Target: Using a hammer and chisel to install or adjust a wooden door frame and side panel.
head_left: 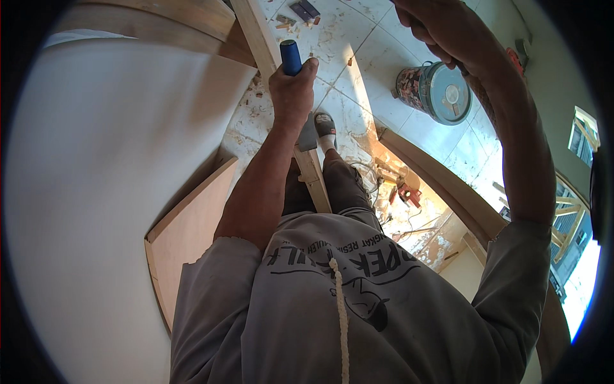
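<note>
My left hand [293,95] is closed round a chisel [290,59]; its blue handle sticks out past the thumb. The wide metal blade shows on the near side of the fist, against a long wooden beam [313,179]. This beam runs from the far edge, under my left hand, to between my legs. My right hand [441,29] is raised at the far right, its fingers curled and partly cut off by the picture's edge. A strip of something brownish shows along that forearm, but what the hand grips cannot be made out.
A lidded bucket [449,93] stands on the tiled floor, right of centre. Wood chips and small blocks [304,10] lie at the far side. A red power tool [409,194] with cords sits right of my legs, beside a curved wooden edge [441,176]. A white panel [115,179] fills the left.
</note>
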